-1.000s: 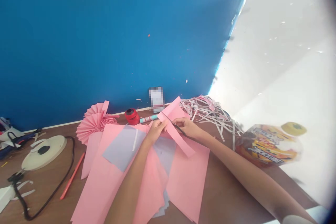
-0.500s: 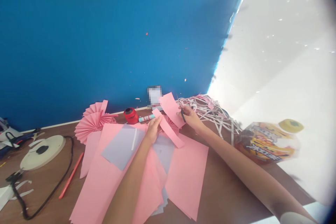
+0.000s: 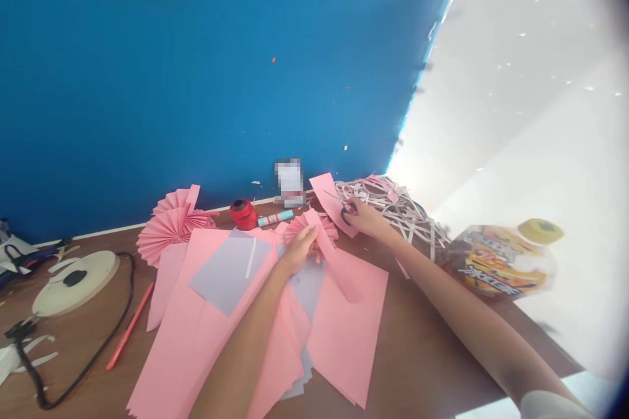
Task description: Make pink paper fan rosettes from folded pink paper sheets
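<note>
My left hand [image 3: 299, 251] is closed on a pink paper strip [image 3: 338, 270], which hangs down to the right over the stacked sheets. Just behind that hand lies a pleated pink paper fan [image 3: 295, 228]. My right hand [image 3: 367, 218] grips a pair of scissors [image 3: 349, 209] by the dark handles, blades pointing left and away. A wider pink paper piece [image 3: 327, 191] sits at the scissors, partly behind them; I cannot tell whether the fingers hold it too. Under my left forearm spread pink sheets [image 3: 170, 334] and greyish-blue sheets [image 3: 230, 275].
Shredded paper strips [image 3: 407, 209] heap against the wall, near a plastic jar [image 3: 501, 262] with a yellow lid. A red round container [image 3: 243, 215], a glue stick [image 3: 275, 218] and pink pleated fans [image 3: 171, 226] line the back. At left are a red pen [image 3: 130, 327] and a corded white disc [image 3: 76, 285].
My left hand has moved right and nearer to me with the strip, uncovering more of the fan behind. My right hand, the scissors and the wider pink piece have shifted slightly right.
</note>
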Demonstrator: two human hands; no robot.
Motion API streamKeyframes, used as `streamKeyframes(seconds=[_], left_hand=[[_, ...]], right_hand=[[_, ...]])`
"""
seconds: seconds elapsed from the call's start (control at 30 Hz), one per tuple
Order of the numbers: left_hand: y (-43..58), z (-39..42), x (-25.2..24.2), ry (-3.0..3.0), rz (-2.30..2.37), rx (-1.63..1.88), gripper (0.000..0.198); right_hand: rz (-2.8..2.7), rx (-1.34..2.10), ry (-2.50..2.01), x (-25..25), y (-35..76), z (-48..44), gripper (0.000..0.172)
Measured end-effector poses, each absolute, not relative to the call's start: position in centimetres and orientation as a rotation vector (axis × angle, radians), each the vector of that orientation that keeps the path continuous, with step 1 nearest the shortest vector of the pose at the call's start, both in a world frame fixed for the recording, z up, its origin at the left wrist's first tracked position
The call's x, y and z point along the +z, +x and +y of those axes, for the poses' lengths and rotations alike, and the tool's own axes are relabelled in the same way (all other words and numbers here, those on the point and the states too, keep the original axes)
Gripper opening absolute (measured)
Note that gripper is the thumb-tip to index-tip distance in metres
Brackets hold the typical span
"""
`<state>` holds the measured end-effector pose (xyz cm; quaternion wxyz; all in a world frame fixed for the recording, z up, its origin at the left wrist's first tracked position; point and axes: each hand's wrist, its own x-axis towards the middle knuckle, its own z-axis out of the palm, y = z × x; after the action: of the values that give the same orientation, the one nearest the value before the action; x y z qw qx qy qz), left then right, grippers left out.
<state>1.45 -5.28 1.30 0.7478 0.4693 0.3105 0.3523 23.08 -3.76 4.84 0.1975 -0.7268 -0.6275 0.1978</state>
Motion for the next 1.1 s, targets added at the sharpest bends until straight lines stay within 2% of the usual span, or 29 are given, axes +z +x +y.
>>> streamKeyframes(seconds=[0.17,0.4,0.53,0.67,0.83,1.1], left_hand=[[1.4,-5.0,0.7,1.061,0.659,0.848,0.044],[1.6,-4.8,0.9,1.062,0.692,0.898,0.041],[1.5,-4.8,1.2,1.038,0.650,0.913,0.044],[1.4,-4.8,1.3,1.060,0.565,0.869,0.051],[1.4,-4.7,0.8,1.136,0.599,0.850,0.040],[1.5,-4.6,0.4,1.113,0.712,1.046,0.035]], right_hand=[[-1.734,0.280,-2.317,5.3,24.6,-3.5,0.047],[-1.768,-0.019,-2.423,6.5,23.9,-4.5,0.045],[-1.853,-0.167,-2.436,7.7,22.3,-5.4,0.030],[-2.035,-0.148,-2.430,7.7,21.2,-6.1,0.027],[-2.129,-0.198,-2.365,6.2,21.2,-6.1,0.027],[-2.226,-0.003,-2.388,7.3,21.2,-6.4,0.030]])
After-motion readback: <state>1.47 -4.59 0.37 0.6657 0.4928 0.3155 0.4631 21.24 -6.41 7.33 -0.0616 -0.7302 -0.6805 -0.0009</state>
